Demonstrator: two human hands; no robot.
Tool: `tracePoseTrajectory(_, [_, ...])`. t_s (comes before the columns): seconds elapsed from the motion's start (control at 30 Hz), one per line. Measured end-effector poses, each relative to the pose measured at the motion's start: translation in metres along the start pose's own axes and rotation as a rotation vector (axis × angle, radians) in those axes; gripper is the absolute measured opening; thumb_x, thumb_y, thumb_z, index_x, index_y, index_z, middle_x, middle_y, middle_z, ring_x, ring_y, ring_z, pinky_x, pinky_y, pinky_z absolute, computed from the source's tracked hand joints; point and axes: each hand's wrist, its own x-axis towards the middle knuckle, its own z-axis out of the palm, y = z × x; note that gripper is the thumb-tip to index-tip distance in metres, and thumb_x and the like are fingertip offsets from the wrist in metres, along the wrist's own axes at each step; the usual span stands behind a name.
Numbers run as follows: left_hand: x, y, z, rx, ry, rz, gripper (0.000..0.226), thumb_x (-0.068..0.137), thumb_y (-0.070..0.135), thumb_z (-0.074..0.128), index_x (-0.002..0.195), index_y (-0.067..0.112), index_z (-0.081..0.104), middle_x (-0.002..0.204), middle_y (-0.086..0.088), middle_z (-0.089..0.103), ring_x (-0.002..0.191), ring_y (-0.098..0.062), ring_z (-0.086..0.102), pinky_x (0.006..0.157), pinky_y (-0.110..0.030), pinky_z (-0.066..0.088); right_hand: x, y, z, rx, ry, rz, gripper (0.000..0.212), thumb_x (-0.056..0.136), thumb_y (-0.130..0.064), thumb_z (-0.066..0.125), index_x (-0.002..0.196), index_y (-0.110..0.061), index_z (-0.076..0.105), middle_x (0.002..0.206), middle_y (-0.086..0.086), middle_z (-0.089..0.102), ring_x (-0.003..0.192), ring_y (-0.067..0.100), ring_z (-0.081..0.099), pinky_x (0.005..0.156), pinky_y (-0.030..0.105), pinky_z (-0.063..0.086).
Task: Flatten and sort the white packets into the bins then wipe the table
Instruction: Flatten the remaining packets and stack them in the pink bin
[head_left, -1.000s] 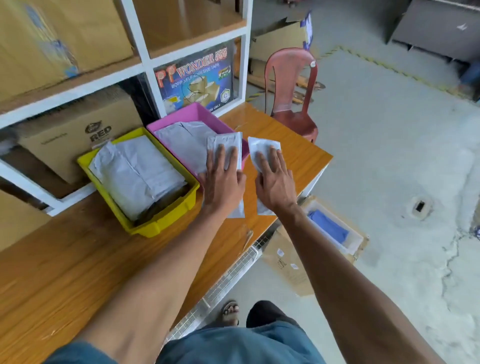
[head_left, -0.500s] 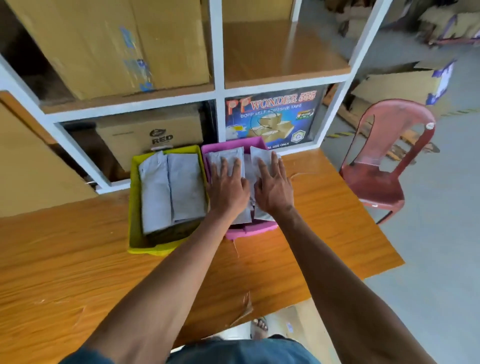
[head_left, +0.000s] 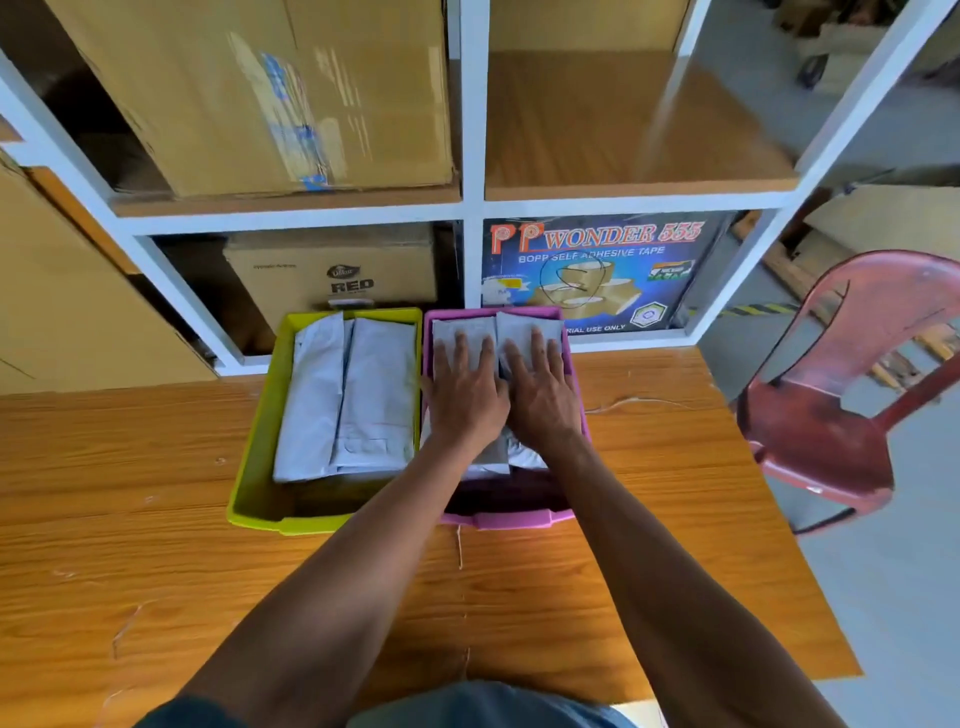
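The table (head_left: 156, 519) is wood-grain board, orange-brown with a soft sheen and a few pale scuffs. At twelve o'clock on it, the yellow bin (head_left: 257, 441) and pink bin (head_left: 511, 518) are smooth moulded plastic. Their white packets (head_left: 358, 395) look matt and creased, possibly plastic film. Behind, the shelf frame (head_left: 470, 156) is white-painted; its cartons (head_left: 291, 98) are dull brown cardboard. At three o'clock, a scuffed red plastic chair (head_left: 831, 441).

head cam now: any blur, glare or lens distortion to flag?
Head view: strong wide-angle bowing, white shelf frame uprights splay outward; upper cardboard box looks motion-smeared; soft daylight with mild sheen on the wooden table, no hard glare; left hand and right hand on packets in the pink bin stay fairly sharp.
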Motion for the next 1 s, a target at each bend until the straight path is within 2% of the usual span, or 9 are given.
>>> tracePoseTrajectory(0.13, [0.003, 0.006, 0.010, 0.068, -0.023, -0.014, 0.067, 0.109, 0.049, 0.035, 0.168, 0.028, 0.013, 0.176, -0.013, 0.001, 0.161, -0.043, -0.003, 0.122, -0.065, 0.020, 0.004, 0.006, 0.007, -0.023, -0.062, -0.027, 0.087, 0.099, -0.038, 0.059, 0.166, -0.027, 0.004, 0.173, 0.012, -0.012, 0.159, 0.039, -0.008, 0.120, 0.056, 0.030])
tracePoseTrajectory(0.23, [0.001, 0.006, 0.015, 0.069, -0.028, -0.016, 0.066, 0.110, 0.049, 0.032, 0.169, 0.027, 0.011, 0.176, -0.015, -0.002, 0.161, -0.043, -0.005, 0.125, -0.062, 0.014, 0.003, 0.008, 0.013, -0.047, -0.093, -0.056, 0.092, 0.100, -0.042, 0.059, 0.167, -0.023, -0.001, 0.172, 0.015, -0.014, 0.158, 0.039, -0.016, 0.127, 0.054, 0.013])
tracePoseTrajectory(0.3, [0.002, 0.003, 0.017, 0.079, 0.022, 0.023, 0.066, 0.110, 0.047, 0.032, 0.169, 0.024, 0.015, 0.176, -0.015, 0.003, 0.162, -0.040, -0.003, 0.127, -0.059, 0.009, 0.003, 0.010, 0.018, -0.039, -0.038, -0.075, 0.085, 0.103, -0.041, 0.053, 0.167, -0.016, 0.003, 0.172, 0.020, -0.008, 0.158, 0.040, -0.013, 0.128, 0.052, 0.000])
tracePoseTrajectory(0.37, [0.006, -0.001, 0.018, 0.066, 0.084, 0.082, 0.063, 0.109, 0.043, 0.033, 0.168, 0.022, 0.021, 0.176, -0.014, 0.011, 0.163, -0.034, 0.001, 0.129, -0.056, 0.006, 0.005, 0.009, 0.022, -0.028, 0.018, -0.082, 0.076, 0.107, -0.036, 0.045, 0.166, -0.006, 0.007, 0.171, 0.024, -0.001, 0.158, 0.041, -0.008, 0.128, 0.050, -0.007])
tracePoseTrajectory(0.5, [0.021, -0.007, 0.025, 0.022, 0.080, 0.127, 0.061, 0.111, 0.036, 0.031, 0.168, 0.016, 0.021, 0.175, -0.013, 0.013, 0.163, -0.029, 0.002, 0.131, -0.052, 0.006, 0.018, 0.008, 0.028, 0.045, 0.065, -0.099, 0.066, 0.111, -0.029, 0.036, 0.163, 0.003, 0.011, 0.170, 0.026, 0.006, 0.159, 0.040, 0.000, 0.130, 0.051, 0.000])
tracePoseTrajectory(0.63, [0.026, -0.014, 0.037, 0.029, 0.070, 0.137, 0.062, 0.112, 0.036, 0.031, 0.168, 0.013, 0.018, 0.175, -0.016, 0.012, 0.163, -0.032, 0.002, 0.131, -0.052, 0.008, 0.028, 0.010, 0.036, 0.046, 0.005, -0.097, 0.062, 0.113, -0.027, 0.029, 0.163, 0.001, 0.006, 0.171, 0.022, -0.004, 0.159, 0.038, -0.009, 0.130, 0.052, -0.001])
tracePoseTrajectory(0.83, [0.027, -0.019, 0.050, 0.060, 0.106, 0.136, 0.067, 0.107, 0.041, 0.019, 0.168, 0.014, 0.016, 0.175, -0.014, 0.010, 0.163, -0.033, 0.001, 0.132, -0.052, 0.006, 0.029, 0.016, 0.048, 0.031, 0.056, -0.154, 0.061, 0.111, -0.019, 0.041, 0.160, 0.008, 0.015, 0.168, 0.031, 0.007, 0.156, 0.044, -0.005, 0.127, 0.054, -0.002])
tracePoseTrajectory(0.93, [0.028, -0.020, 0.055, 0.058, 0.112, 0.134, 0.066, 0.108, 0.041, 0.021, 0.168, 0.015, 0.016, 0.176, -0.012, 0.008, 0.163, -0.032, 0.000, 0.132, -0.051, 0.006, 0.029, 0.019, 0.056, 0.015, 0.029, -0.133, 0.064, 0.111, -0.025, 0.037, 0.162, 0.003, 0.010, 0.170, 0.027, 0.004, 0.157, 0.043, -0.007, 0.128, 0.058, 0.003])
tracePoseTrajectory(1.0, [0.028, -0.020, 0.058, 0.067, 0.119, 0.140, 0.066, 0.108, 0.041, 0.021, 0.169, 0.016, 0.016, 0.176, -0.012, 0.008, 0.163, -0.032, -0.001, 0.132, -0.051, 0.006, 0.029, 0.020, 0.060, -0.008, 0.020, -0.145, 0.066, 0.111, -0.026, 0.037, 0.162, 0.002, 0.006, 0.170, 0.026, 0.002, 0.155, 0.039, -0.013, 0.128, 0.056, -0.002])
